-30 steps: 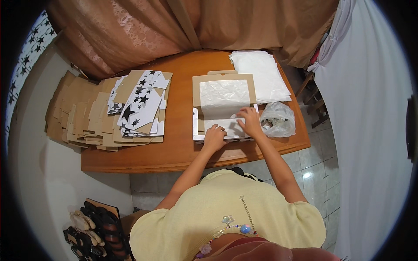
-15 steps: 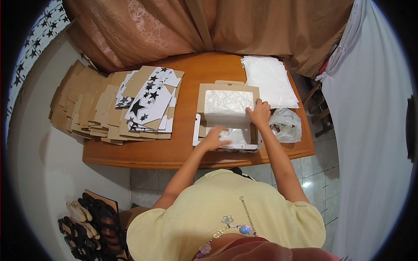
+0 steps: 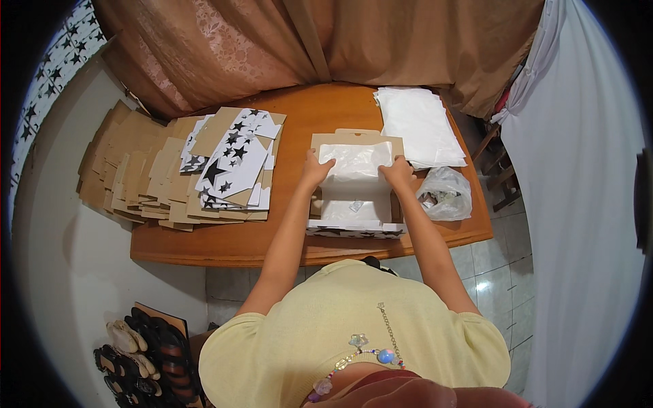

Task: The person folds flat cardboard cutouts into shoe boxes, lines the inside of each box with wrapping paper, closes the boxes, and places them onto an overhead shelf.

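Observation:
A cardboard box (image 3: 317,144) with its lid raised stands near the table's front edge, brown inside and star-printed outside. White translucent sheet (image 3: 356,160) lines it, running from the floor of the box up over the lid. On the sheet inside lies a small clear sachet (image 3: 356,206). My left hand (image 3: 317,170) is closed on the left edge of the lid, thumb over the sheet. Opposite it, my right hand (image 3: 398,174) grips the lid's right edge, its thumb also inward. My fingers behind the lid are partly hidden.
Flattened brown cardboard boxes (image 3: 158,160) are piled at the left, with star-printed pieces (image 3: 235,160) on top. To the right are a stack of white sheets (image 3: 420,129) and a clear plastic bag (image 3: 445,194) of small items. Sandals (image 3: 146,353) sit on a rack at lower left.
My left hand has moved from inside the box's front up to the lid's left edge. My right hand has shifted slightly down and left, still at the right edge.

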A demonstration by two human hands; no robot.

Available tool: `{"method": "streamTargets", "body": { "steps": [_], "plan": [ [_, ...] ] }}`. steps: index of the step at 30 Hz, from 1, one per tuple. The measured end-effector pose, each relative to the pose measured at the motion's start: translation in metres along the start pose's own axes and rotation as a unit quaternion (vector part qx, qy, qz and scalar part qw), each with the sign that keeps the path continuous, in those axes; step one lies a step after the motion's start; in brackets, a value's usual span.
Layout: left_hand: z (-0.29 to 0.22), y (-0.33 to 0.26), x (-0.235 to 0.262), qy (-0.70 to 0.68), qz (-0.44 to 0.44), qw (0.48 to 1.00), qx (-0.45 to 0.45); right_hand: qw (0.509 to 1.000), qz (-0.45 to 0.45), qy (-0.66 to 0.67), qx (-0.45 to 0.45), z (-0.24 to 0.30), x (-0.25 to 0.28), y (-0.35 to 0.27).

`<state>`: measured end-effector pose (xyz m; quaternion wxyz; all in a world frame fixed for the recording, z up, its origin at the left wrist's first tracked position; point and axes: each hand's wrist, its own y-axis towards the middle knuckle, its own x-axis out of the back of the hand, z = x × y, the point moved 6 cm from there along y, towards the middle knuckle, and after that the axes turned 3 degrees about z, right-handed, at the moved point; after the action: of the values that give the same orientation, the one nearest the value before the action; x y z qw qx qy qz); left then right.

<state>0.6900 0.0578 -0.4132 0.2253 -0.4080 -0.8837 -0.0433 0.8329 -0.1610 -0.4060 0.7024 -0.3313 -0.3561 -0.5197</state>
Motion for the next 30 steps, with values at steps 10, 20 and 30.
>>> {"method": "streamTargets", "body": {
  "steps": [10, 20, 30],
  "plan": [
    [0.011, 0.002, 0.007, -0.094, 0.023, 0.995, 0.000, 0.896, 0.168, 0.385, 0.144, -0.045, -0.024, 0.025],
    [-0.005, -0.015, 0.015, -0.093, 0.061, 0.990, -0.084, 0.933, -0.015, 0.224, 0.281, -0.054, 0.017, -0.007],
    [-0.003, -0.045, 0.030, 0.011, 0.041, 0.975, -0.219, 0.938, -0.085, 0.149, 0.300, -0.058, 0.011, -0.052]
  ]
}}
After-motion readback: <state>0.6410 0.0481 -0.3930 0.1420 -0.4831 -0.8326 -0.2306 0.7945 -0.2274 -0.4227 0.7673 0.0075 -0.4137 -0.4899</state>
